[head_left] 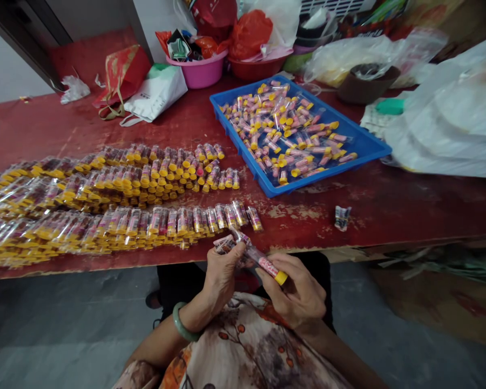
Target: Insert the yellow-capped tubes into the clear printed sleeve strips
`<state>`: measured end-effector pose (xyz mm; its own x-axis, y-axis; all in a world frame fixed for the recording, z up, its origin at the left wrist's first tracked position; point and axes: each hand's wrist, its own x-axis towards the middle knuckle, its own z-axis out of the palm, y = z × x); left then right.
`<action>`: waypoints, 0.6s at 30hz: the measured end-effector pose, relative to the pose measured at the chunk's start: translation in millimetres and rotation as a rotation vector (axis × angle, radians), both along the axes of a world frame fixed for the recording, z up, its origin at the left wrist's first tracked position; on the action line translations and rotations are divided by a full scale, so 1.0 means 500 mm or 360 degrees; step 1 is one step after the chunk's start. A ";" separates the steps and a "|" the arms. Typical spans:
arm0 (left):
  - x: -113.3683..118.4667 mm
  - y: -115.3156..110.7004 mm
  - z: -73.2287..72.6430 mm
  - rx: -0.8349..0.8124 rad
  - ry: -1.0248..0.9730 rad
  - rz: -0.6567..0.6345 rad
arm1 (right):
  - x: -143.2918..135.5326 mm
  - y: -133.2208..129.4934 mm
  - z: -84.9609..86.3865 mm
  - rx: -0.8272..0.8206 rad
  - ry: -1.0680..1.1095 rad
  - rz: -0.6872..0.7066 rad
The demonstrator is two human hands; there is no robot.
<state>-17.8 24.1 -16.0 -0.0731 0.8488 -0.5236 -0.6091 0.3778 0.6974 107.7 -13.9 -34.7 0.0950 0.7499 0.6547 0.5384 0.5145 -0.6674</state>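
Note:
My left hand (222, 270), with a green bangle at its wrist, is closed on small printed wrappers (224, 244) and touches the clear end of a tube. My right hand (297, 292) grips that clear tube (263, 261), which has pink contents and a yellow cap, tilted down to the right at the table's front edge. Several rows of capped tubes (133, 221) lie stacked on the table to the left. Behind my hands, a blue tray (271, 190) holds many loose tubes with yellow caps. A small printed piece (342, 218) rests on the table to the right.
The red table (299, 227) has a worn front edge. Pink (202, 70) and red basins (259, 67) with bags stand at the back. A red bag (125, 73) and a white bag (156, 94) lie back left. White sacks (449, 124) and a brown container (366, 86) are right.

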 end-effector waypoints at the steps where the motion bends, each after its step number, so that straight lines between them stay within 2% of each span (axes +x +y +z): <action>1: 0.001 -0.001 -0.001 0.0000 -0.0021 -0.0008 | -0.002 0.002 0.001 -0.0006 0.0044 -0.0004; 3: 0.001 -0.002 -0.001 -0.0015 -0.0073 -0.0013 | -0.006 0.005 0.001 0.0061 -0.0035 -0.0050; 7: -0.002 -0.004 -0.003 -0.0009 -0.0152 -0.0003 | -0.009 0.003 0.000 0.0295 -0.0451 -0.0155; 12: -0.011 -0.009 -0.008 0.0032 -0.0250 -0.0106 | -0.013 -0.002 0.000 0.0460 -0.0586 -0.0221; 14: -0.012 -0.010 -0.009 0.0032 -0.0274 -0.0135 | -0.016 -0.002 0.000 0.0409 -0.0528 -0.0208; 18: -0.013 -0.009 -0.007 -0.0017 -0.0330 -0.0129 | -0.017 0.001 0.005 0.0151 -0.0098 -0.0086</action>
